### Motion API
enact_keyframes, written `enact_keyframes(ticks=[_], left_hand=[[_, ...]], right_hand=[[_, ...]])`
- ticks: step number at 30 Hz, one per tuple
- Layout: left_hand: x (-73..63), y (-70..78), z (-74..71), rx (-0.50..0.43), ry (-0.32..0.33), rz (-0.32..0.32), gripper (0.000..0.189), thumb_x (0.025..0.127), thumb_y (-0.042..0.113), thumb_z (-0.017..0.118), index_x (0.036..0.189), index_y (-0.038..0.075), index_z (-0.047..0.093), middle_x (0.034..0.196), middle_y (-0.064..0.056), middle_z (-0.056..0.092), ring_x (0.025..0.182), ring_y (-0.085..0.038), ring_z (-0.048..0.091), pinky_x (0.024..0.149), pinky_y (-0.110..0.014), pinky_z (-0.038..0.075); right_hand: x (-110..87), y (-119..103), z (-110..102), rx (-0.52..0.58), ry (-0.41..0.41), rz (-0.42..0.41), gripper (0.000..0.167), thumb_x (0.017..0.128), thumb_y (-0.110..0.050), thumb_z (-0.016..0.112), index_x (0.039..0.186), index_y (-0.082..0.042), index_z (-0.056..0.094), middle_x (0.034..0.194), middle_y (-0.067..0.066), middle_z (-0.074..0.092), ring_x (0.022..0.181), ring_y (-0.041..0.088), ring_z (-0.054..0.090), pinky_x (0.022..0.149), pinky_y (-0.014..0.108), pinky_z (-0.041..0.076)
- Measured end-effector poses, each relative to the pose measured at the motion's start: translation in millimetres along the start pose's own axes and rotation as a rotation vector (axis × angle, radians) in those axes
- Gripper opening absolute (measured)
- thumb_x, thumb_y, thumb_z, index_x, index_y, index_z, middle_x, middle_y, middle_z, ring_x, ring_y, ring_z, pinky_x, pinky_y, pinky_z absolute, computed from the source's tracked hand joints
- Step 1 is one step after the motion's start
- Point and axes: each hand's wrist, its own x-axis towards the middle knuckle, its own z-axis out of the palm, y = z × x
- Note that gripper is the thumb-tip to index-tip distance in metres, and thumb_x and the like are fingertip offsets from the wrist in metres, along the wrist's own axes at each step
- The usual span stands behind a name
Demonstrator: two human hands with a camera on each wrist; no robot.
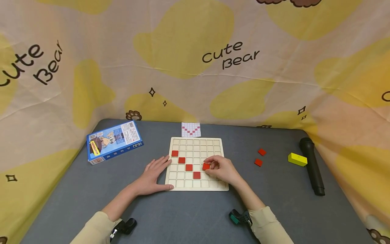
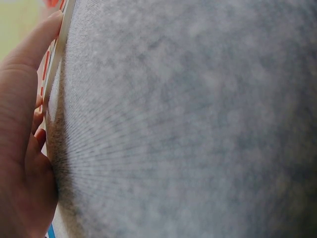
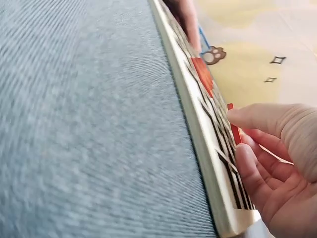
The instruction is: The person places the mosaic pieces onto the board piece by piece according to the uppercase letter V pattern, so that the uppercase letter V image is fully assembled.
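R hand (image 1: 223, 169) is pinching a red tile (image 1: 206, 166) btwn thumb & fingers, holding it over the R half of the board (image 1: 189, 175). L hand (image 1: 151, 177) is lying loose, fingers outstretched, touching the board's L edge. 4 placed tiles (image 1: 189, 167) are forming a diagonal; 2 loose tiles (image 1: 258, 162) are lying btwn board & yellow block (image 1: 297, 159), w/ mic (image 1: 312, 166) alongside.

Smooth tiles (image 1: 189, 167), wood-like board (image 1: 196, 148) — matt, fabric-like tabletop (image 1: 189, 217) — glossy-looking cardboard box (image 1: 115, 140).
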Motion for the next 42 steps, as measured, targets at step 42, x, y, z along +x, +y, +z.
enact_keyframes(ticks=[42], left_hand=[[-0.5, -2.0, 0.8, 0.015, 0.006, 0.001, 0.095, 0.081, 0.058, 0.071, 0.153, 0.008, 0.033, 0.160, -0.010, 0.023, 0.145, -0.033, 0.019, 0.113, -0.057, 0.008]], right_hand=[[-23.7, -3.4, -34.3, 0.053, 0.153, 0.082, 0.020, 0.090, -0.008, 0.069, 0.110, -0.002, 0.071, 0.093, 0.009, 0.070, 0.079, 0.023, 0.061, 0.065, 0.025, 0.047]])
